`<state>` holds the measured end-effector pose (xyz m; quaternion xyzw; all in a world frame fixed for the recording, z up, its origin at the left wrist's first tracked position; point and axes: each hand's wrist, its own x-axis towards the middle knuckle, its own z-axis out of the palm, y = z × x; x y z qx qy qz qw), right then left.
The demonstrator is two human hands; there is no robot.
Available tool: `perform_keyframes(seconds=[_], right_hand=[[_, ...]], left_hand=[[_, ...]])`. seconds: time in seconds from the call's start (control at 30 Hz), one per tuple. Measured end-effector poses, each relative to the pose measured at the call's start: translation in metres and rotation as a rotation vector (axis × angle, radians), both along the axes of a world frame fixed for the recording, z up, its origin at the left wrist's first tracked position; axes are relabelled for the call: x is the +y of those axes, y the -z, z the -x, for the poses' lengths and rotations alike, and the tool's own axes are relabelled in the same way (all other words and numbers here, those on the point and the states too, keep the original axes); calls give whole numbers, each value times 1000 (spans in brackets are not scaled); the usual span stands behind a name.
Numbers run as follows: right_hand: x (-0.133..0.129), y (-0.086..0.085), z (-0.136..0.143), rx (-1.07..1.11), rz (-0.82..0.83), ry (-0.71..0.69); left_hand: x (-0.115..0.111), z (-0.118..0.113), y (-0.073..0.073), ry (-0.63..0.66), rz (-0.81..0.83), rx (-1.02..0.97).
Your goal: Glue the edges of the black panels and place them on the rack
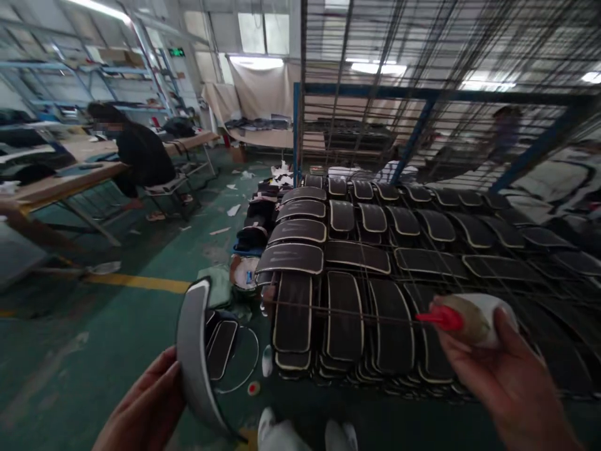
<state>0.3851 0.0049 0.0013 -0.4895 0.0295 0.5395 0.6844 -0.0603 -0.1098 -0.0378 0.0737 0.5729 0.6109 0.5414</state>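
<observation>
In my left hand (pixel 153 401) is a curved grey panel (pixel 191 351) with a dark edge and a pale line along its border, held upright by its side. My right hand (pixel 502 369) is wrapped round a glue bottle (pixel 476 318), whitish with a brownish shoulder and a red pointed nozzle aimed to the left. The bottle is over a wire rack (pixel 350 313) where many similar dark curved panels (pixel 293 313) with cream-coloured borders lie in rows. A gap separates the two hands.
On the floor, a container (pixel 225 351) holds more panels, near a red-capped bottle (pixel 253 389). A round box (pixel 245 272) and stacked dark pieces (pixel 253 232) line the rack's left side. A person (pixel 141 150) sits at a table (pixel 70 178). Wire mesh (pixel 357 138) rises behind the rack.
</observation>
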Motion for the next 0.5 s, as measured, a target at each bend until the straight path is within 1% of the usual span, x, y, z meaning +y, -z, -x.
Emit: perform_keyframes(seconds=[0.07,0.13,0.23,0.3,0.33,0.4,0.5], right_hand=[[2,-13,7,10,-82,-83],[3,-22,13,-15,-204,-167],[2,-33,20,-81,-373,-305],[1,-41,24,-149,-475,-395],[1,-45,26,-186,-522,-425],[0,-53,29,-257,-602,-460],[-2,-63,30,-345,-670,-490]], left_hand=[[7,-27,-20,136,55,43],[14,-49,-32,307,61,84],[23,-69,-40,608,-8,123],[28,-75,-44,808,-53,131],[30,-75,-46,882,-65,136],[33,-74,-48,951,-71,159],[37,-69,-52,985,-52,177]])
